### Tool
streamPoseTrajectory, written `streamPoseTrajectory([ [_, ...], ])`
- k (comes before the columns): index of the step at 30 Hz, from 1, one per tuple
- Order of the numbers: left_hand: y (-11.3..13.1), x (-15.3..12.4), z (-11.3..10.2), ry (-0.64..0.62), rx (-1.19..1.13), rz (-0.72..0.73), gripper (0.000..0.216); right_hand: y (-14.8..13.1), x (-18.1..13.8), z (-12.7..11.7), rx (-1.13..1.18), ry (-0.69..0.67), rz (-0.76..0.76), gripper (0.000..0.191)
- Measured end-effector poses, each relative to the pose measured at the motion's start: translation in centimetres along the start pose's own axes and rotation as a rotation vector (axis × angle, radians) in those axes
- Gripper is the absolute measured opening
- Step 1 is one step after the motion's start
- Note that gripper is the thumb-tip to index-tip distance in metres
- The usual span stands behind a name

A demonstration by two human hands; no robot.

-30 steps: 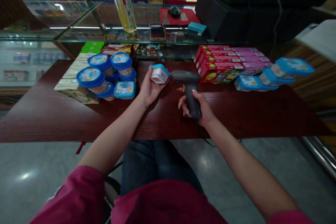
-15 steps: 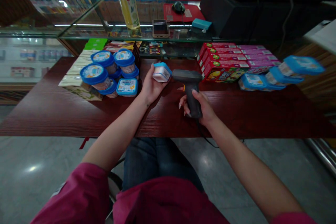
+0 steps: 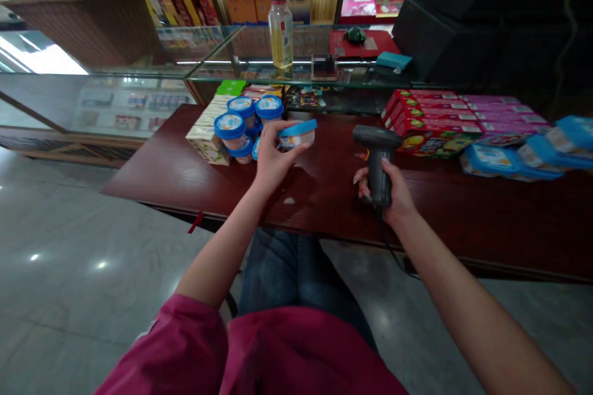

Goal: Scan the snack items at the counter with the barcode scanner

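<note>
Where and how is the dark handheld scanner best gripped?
Probably by the slim handle of the scanner, coming from the person's right, as the right hand holds it: the handle juts from the longer head, with the orange trigger facing left, within finger reach.

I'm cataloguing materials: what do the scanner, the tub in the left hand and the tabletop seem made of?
Scanner: probably hard plastic, matte dark grey; molded-looking curves, weak highlights.
Held tub: likely plastic, going by its straight-edged blue top; blur leaves the finish open.
Tabletop: wood or wood-look laminate, red-brown and semi-gloss, with faint grain and reflected light.
</note>
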State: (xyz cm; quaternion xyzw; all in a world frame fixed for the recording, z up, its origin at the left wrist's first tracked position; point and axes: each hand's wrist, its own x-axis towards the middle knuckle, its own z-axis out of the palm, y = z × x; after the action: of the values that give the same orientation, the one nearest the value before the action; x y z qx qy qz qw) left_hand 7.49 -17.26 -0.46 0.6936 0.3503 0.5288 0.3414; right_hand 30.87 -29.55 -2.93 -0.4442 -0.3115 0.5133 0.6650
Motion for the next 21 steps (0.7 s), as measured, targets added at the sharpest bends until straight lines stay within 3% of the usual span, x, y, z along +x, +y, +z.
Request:
streamPoseTrajectory([
  [3, -1.0, -0.5, -3.0, 0.094, 0.433, 0.161, 0.047, 0.1, 0.0, 0.1, -0.021, -0.012, -0.007, 0.057],
  [6, -2.0, -1.0, -4.3, 0.125, 0.63, 0.219, 0.041, 0.2, 0.0, 0.0, -0.044, -0.014, -0.014, 0.058],
  [14, -2.7, -1.2, -4.1, 0.017, 0.65, 0.162, 0.039, 0.3, 0.1, -0.1, -0.042, 0.007, -0.008, 0.056],
  [21, -2.6, -1.5, -6.1, -0.14, 0.613, 0.195, 0.039, 0.1, 0.1, -0.4, -0.06, -0.041, 0.003, 0.054],
])
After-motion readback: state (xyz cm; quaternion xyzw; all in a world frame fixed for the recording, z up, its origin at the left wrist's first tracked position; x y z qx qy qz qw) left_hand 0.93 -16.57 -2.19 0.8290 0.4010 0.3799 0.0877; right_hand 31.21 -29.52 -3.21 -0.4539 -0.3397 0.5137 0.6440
